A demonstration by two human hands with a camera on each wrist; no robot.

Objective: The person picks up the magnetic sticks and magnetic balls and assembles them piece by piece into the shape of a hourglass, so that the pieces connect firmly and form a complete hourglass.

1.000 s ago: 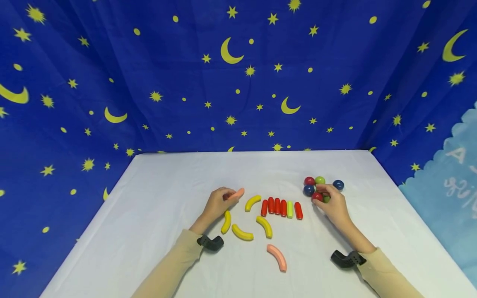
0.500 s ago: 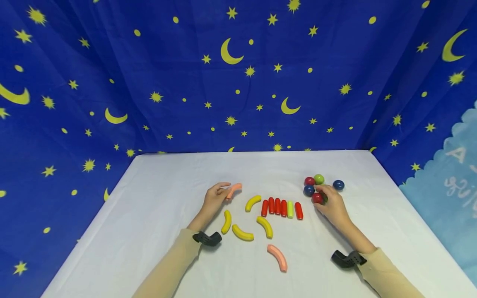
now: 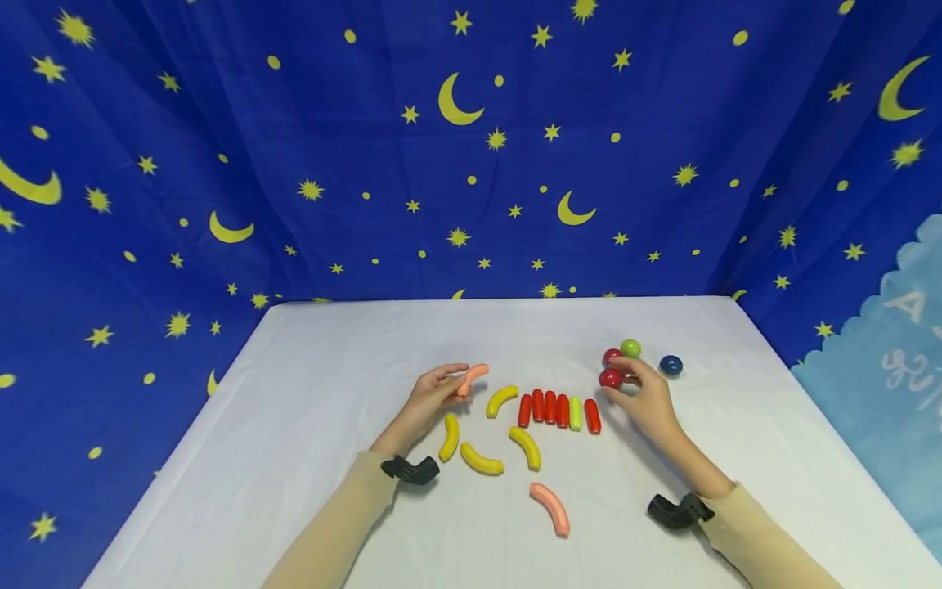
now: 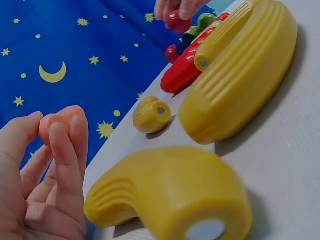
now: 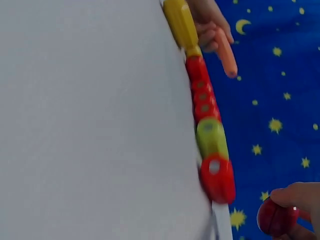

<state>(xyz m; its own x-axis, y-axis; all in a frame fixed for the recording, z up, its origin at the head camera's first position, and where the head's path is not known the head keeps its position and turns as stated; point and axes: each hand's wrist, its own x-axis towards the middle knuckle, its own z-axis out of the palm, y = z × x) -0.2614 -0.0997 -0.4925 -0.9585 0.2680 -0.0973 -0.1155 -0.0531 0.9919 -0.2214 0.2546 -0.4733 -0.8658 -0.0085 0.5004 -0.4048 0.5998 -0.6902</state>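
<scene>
My left hand (image 3: 430, 401) pinches a curved salmon-pink stick (image 3: 475, 375) between thumb and fingers, held up off the white table at the left of the pieces. In the left wrist view this stick (image 4: 51, 125) shows nearly end-on. Over at the right, my right hand (image 3: 649, 401) pinches a shiny red ball (image 3: 610, 378) between thumb and fingers. The right wrist view shows that ball (image 5: 276, 218) against the blue cloth, lifted from the table. Behind the hand and ball are another red ball (image 3: 612, 357) and a green ball (image 3: 630, 348).
Several yellow curved sticks (image 3: 482, 460) lie left of centre. Between the hands stands a row of red straight sticks (image 3: 550, 407) with one light green stick (image 3: 576, 414). A second pink curved stick (image 3: 549, 509) lies in front; a dark blue ball (image 3: 670, 366) is at the right.
My right hand has picked up the red ball and carried it slightly left, covering the blue ball behind. My left hand has tilted the pink stick and lately shifted a little right.
</scene>
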